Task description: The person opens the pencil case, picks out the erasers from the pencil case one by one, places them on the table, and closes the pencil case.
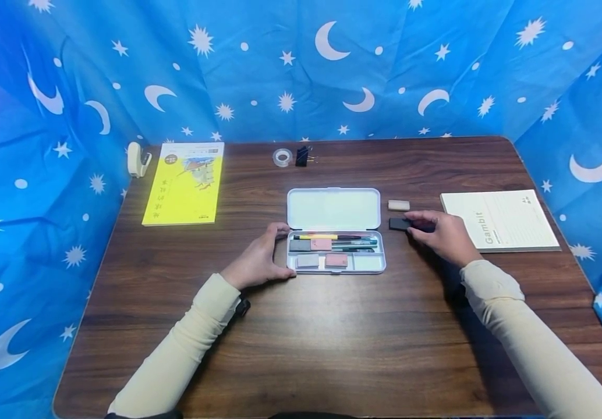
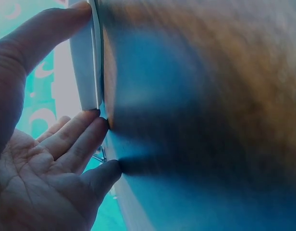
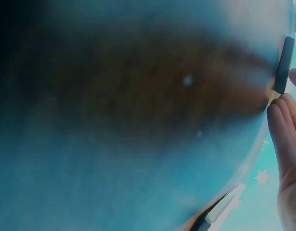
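Observation:
An open white pencil case (image 1: 333,208) lies mid-table with its lid folded back. My left hand (image 1: 258,259) grips its left end, thumb at the near corner and fingers by the hinge side. Pens (image 1: 358,245) and several eraser-like blocks, including a pink one (image 1: 336,260) and a grey one (image 1: 308,260), sit in its compartments. To the right of the case, my right hand (image 1: 445,235) pinches the right end of a black eraser (image 1: 398,224) on the table. The right wrist view shows this eraser (image 3: 284,65) edge-on by the fingertips. A beige eraser (image 1: 399,205) lies just behind it.
A cream notepad (image 1: 500,221) lies right of my right hand. Farther left are a yellow book (image 1: 186,186) and a white stapler (image 1: 135,160). A tape roll (image 1: 282,157) and black binder clip (image 1: 303,156) sit at the back. Blue curtains (image 1: 259,70) border the table.

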The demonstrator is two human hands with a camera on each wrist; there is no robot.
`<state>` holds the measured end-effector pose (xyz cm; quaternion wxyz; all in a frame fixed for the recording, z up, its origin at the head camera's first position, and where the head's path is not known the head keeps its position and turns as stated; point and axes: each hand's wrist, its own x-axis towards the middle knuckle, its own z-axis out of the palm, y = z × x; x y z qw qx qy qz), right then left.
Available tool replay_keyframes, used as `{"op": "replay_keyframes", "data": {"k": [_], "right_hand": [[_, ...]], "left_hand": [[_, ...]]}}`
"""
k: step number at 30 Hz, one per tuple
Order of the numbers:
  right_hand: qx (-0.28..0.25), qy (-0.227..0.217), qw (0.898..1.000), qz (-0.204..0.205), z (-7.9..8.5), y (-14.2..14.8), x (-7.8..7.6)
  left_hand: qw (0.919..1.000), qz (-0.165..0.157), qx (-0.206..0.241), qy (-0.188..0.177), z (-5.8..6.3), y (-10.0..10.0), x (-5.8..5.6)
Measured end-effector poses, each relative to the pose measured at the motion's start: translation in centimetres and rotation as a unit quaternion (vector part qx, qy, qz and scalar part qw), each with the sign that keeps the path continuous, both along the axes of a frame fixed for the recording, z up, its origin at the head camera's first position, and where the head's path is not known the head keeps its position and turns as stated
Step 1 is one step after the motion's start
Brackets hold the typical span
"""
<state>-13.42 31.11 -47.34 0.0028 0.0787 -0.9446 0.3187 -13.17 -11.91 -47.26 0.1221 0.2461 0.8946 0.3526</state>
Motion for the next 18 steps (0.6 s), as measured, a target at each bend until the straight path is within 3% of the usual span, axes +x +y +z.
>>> {"op": "replay_keyframes", "data": {"k": [4, 8, 12, 18], "right_hand": [[-0.001, 0.024, 0.999, -0.021, 0.1, -0.6, 0.4], [-0.007, 0.085, 0.996, -0.013, 0.3, -2.2, 1.1], [-0.004, 0.140, 0.989, 0.050, 0.8, -5.3, 1.8], [-0.002, 0.148, 0.975, 0.168, 1.5, -10.4, 2.9]], "left_hand": [[1.0000, 0.005, -0.005, -0.007, 0.0, -0.1, 0.1], [0.9999, 0.005, -0.004, -0.009, -0.2, -0.1, 0.1], [1.0000, 0.003, -0.001, -0.005, -0.3, -0.2, 0.1], [1.0000, 0.001, -0.002, -0.004, -0.3, -0.2, -0.1]]}}
